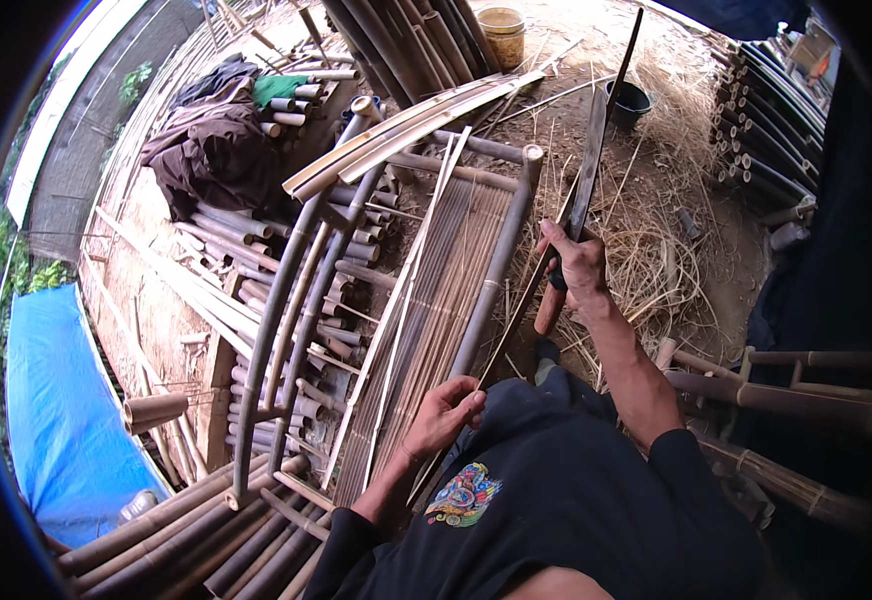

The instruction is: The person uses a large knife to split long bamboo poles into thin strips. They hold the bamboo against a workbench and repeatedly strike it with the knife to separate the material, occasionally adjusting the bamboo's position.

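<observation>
My right hand (pixel 581 262) is closed around a large knife with a wooden handle (pixel 551 308). Its long dark blade (pixel 592 150) points up and away from me. A thin dark bamboo strip (pixel 516 325) runs along the blade, passes by the right hand and slants down toward my lap. Lower down, my left hand (pixel 446 415) pinches the strip between thumb and fingers. Left of both hands stands a bamboo frame (pixel 491 265) with a panel of narrow slats (pixel 446 270). Pale split strips (pixel 391 320) lie along that panel's left side.
Loose bamboo shavings (pixel 646 285) cover the ground beyond my right arm. Stacked bamboo poles (pixel 766 130) stand far right; more poles (pixel 246 520) lie near left. A black bucket (pixel 631 103), a yellowish bucket (pixel 503 38) and a blue tarp (pixel 76 410) are around.
</observation>
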Tool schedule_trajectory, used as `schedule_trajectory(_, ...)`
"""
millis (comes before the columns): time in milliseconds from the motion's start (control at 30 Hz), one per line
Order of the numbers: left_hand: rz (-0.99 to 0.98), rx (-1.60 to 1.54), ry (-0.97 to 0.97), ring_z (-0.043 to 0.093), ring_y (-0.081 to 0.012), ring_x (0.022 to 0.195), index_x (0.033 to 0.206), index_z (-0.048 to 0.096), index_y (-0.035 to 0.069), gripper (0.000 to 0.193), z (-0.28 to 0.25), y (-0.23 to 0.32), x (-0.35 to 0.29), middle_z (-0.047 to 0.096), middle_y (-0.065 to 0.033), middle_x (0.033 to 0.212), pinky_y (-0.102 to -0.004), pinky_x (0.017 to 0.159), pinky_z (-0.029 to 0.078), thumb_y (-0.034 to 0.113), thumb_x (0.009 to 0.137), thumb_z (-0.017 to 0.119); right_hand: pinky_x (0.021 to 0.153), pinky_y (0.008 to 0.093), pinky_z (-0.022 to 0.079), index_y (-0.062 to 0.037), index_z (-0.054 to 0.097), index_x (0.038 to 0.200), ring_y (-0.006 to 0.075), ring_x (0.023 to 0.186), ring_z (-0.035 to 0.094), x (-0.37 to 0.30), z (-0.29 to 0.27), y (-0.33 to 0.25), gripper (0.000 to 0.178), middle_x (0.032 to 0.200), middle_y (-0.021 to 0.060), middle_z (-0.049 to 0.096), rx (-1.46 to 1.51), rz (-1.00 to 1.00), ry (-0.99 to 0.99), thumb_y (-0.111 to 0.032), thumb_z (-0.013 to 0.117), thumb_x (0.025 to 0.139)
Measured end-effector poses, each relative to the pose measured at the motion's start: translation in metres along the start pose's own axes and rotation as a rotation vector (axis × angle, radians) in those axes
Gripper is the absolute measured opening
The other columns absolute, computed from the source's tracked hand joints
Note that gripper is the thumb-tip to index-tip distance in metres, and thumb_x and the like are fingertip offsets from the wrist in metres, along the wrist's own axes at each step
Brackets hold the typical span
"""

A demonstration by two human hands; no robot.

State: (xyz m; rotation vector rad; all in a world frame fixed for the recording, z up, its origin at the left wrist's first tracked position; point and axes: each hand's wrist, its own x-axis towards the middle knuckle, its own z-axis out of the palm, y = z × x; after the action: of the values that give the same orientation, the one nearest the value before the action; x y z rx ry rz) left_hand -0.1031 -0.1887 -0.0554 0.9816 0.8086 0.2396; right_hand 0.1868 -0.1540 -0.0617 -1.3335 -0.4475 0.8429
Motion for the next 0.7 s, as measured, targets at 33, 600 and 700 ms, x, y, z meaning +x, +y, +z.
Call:
schedule_trajectory(33,-0.031,-0.149,-0.054,0.057,-0.009,0.068,0.111,0.059,-0.002,0.028,0.002,0.002,0.002,0.057,-0.0019,0.077,-0.0232,0.06,0.047,0.022,0.096,0.058,0.042,0.0221,0.043,-0.0021,0.066,0.081,0.0085,0.048,0.055,-0.001,0.005,-0.001,0.032,0.068,0.0042,0.064,-0.007,0.009,-0.039,-0.033,0.074,0.083)
schedule_trajectory(600,0.442,0.435,0.608,0.054,-0.0057,0.069,0.114,0.062,-0.007,0.033,0.018,0.052,0.072,0.063,-0.0007,0.074,-0.0204,0.063,0.044,0.02,0.095,0.06,0.051,0.042,0.053,-0.0044,0.057,0.083,0.0308,0.057,0.065,-0.014,0.001,-0.02,0.054,0.064,0.0157,0.061,-1.149,-0.723,-0.492,-0.057,0.047,0.093)
schedule_trajectory(700,0.445,0.507,0.569,0.052,-0.0052,0.068,0.114,0.062,-0.006,0.032,0.023,0.055,0.067,0.061,-0.0006,0.074,-0.0209,0.061,0.043,0.02,0.095,0.06,0.051,0.0431,0.052,-0.0051,0.057,0.085,0.031,0.056,0.064,-0.008,-0.002,-0.028,0.055,0.061,0.0143,0.059,-1.112,-0.498,-0.373,-0.059,0.047,0.092)
